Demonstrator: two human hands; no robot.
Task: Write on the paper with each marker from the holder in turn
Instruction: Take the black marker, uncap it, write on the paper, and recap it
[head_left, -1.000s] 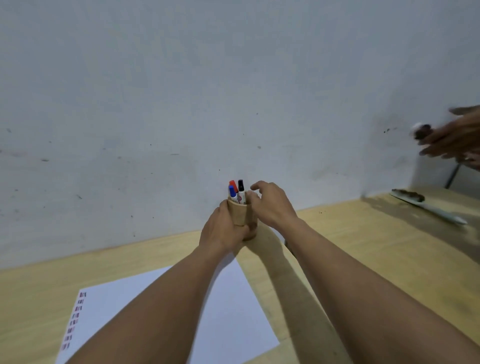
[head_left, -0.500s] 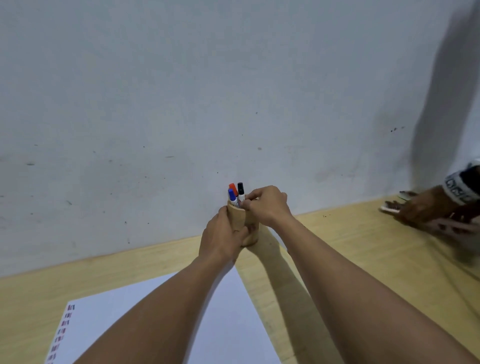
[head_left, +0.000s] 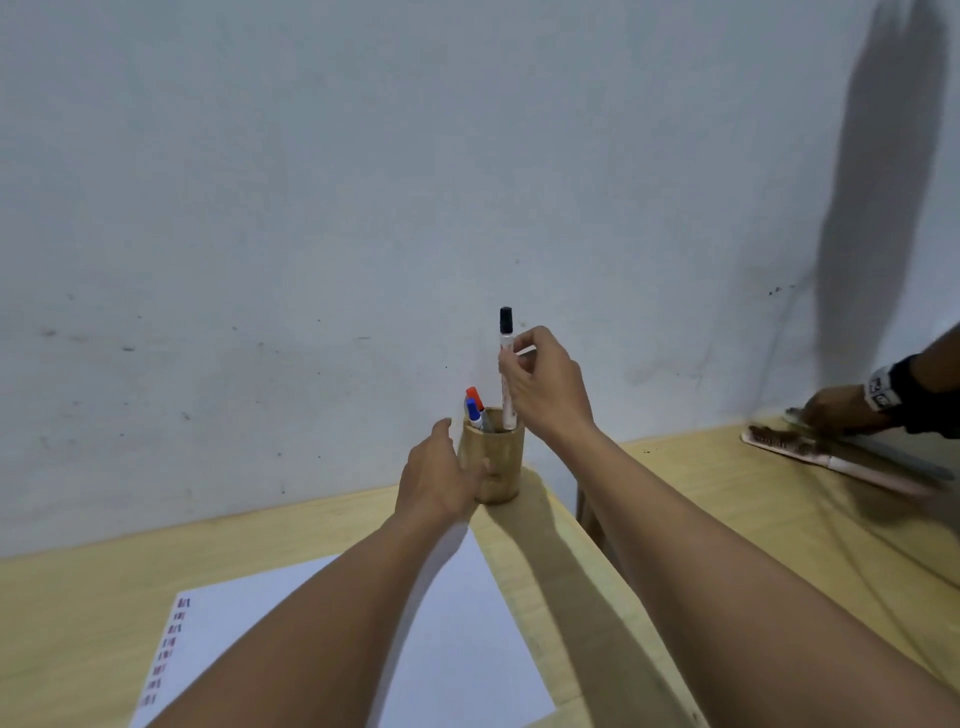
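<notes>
A round wooden holder (head_left: 500, 457) stands near the wall at the table's far edge. My left hand (head_left: 441, 478) grips its left side. My right hand (head_left: 545, 387) pinches a white marker with a black cap (head_left: 506, 358), held upright with its lower end still just inside the holder's mouth. A red-capped marker (head_left: 474, 395) and a blue-capped marker (head_left: 474, 411) lean in the holder. The white paper (head_left: 457, 623) lies on the table in front, under my forearms, with a column of short coloured marks (head_left: 169, 649) along its left edge.
A grey wall rises right behind the holder. To the right, across a gap, is a second wooden table (head_left: 779, 499), where another person's hand (head_left: 841, 410) with a wristband rests on a flat pale tool (head_left: 831, 457).
My right hand has lifted the black-capped marker almost out of the holder. My left hand has loosened to the holder's left side. The other person's hand has stayed low on the right table.
</notes>
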